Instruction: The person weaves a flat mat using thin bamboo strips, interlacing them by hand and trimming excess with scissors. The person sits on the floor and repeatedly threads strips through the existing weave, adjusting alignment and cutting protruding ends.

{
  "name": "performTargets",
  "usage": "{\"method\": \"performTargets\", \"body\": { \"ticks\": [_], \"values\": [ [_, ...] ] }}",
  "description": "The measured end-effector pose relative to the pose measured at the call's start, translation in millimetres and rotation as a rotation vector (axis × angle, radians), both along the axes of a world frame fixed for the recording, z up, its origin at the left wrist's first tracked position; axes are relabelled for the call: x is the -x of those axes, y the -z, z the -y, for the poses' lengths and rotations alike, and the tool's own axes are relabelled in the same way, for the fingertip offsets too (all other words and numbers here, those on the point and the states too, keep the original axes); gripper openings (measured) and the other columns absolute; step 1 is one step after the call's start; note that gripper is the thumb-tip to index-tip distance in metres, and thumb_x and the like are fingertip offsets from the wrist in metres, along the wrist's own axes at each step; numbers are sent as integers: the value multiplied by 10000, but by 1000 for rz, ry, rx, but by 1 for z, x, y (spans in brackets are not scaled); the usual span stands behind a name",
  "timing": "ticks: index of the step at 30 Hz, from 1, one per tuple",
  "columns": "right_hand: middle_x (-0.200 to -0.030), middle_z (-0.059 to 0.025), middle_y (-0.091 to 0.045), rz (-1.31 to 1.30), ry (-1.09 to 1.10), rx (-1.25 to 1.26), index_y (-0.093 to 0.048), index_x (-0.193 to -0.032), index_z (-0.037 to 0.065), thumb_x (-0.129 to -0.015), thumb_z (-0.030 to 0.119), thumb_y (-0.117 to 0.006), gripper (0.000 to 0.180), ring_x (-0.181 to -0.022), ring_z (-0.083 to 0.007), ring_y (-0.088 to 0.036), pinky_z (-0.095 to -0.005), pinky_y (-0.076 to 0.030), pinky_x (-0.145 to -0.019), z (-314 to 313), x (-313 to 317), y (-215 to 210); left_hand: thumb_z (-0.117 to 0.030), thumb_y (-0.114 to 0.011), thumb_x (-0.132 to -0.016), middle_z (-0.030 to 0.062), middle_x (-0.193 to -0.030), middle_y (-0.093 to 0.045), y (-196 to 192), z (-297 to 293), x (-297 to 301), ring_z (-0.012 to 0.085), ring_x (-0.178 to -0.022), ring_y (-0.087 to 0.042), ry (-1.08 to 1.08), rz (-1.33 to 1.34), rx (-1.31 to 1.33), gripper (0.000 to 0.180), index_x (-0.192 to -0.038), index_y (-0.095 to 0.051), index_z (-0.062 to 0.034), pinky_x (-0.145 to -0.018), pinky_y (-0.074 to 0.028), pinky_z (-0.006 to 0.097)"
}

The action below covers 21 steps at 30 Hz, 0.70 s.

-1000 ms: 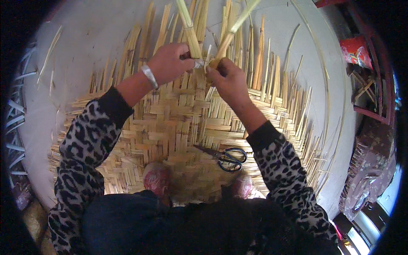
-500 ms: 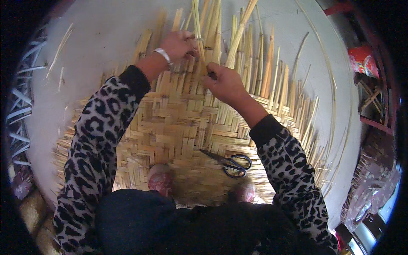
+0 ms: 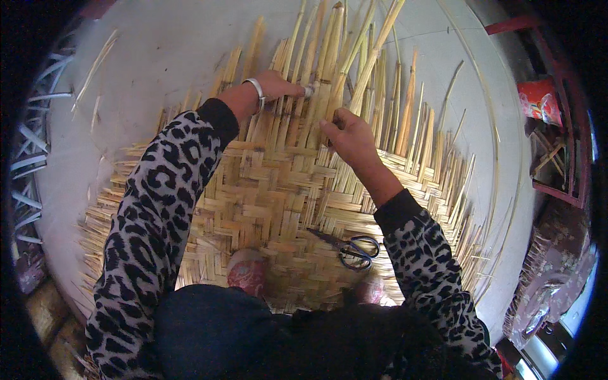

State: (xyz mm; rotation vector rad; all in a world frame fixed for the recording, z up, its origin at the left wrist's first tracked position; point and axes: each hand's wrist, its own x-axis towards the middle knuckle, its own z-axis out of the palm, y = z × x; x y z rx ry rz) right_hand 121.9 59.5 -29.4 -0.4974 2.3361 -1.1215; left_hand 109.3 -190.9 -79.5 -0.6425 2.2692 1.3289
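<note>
A partly woven mat (image 3: pixel 253 190) of pale, flat plant strips lies on the floor, its loose strip ends (image 3: pixel 326 76) fanning out along the far side. My left hand (image 3: pixel 278 87) reaches over the loose ends left of the middle. One digit, with something white at its tip, stretches across the strips; the other fingers are mostly hidden among them. Just right of it, my right hand (image 3: pixel 350 132) is closed, fingertips pinched at a strip's edge near the weave. Dark-handled scissors (image 3: pixel 348 246) rest on the woven part near my feet, blades pointing left.
My shoes (image 3: pixel 247 272) are on the mat's near part. Thin loose strips (image 3: pixel 95 66) lie on the grey floor at the left, and a long one (image 3: pixel 484 76) curves at the right. White metal bars (image 3: pixel 31 152) stand far left; a red-framed rack with a red packet (image 3: pixel 540 101) stands right.
Both hands have moved slightly to the right and nearer to me. My left hand's digit now extends over the strips, and the upright strip between my hands has shifted. The scissors appear slightly further right.
</note>
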Motion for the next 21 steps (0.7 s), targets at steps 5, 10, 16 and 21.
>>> {"method": "performTargets", "body": {
  "ticks": [5,10,16,21],
  "values": [
    [-863,-176,-674,39,0,-113,-639,-949,57,-838,314,-600,283,-832,-370,-654,-457,-508,-737,6,4,7,-353,-822,-712,55,-877,-685,-26,-11,-14,158,-750,-606,51,-146,-270,446,-962,-706,-2,-674,-491,316],
    [-874,-161,-690,-291,-272,-184,-644,-1033,17,-892,320,-637,334,-776,-302,-679,-397,-529,-729,17,-8,1,-254,-777,-801,19,-916,-671,-49,-6,-35,100,-794,-583,46,-184,-573,329,-1031,-695,-33,-699,-462,262],
    [-1020,-191,-677,-110,-403,-136,-645,-1144,70,-902,344,-616,367,-945,-353,-658,-419,-516,-825,17,1,-3,-181,-666,-890,23,-956,-647,-65,-5,-90,109,-817,-599,-301,-552,-335,286,-1128,-662,-21,-720,-492,264],
    [-1023,-176,-669,-179,-443,-162,-655,-1103,60,-896,312,-625,327,-958,-355,-638,-416,-504,-855,20,2,1,-66,-611,-898,43,-992,-676,-70,-11,-160,104,-826,-630,-437,-590,20,263,-1155,-668,-54,-694,-518,235]
  ]
}}
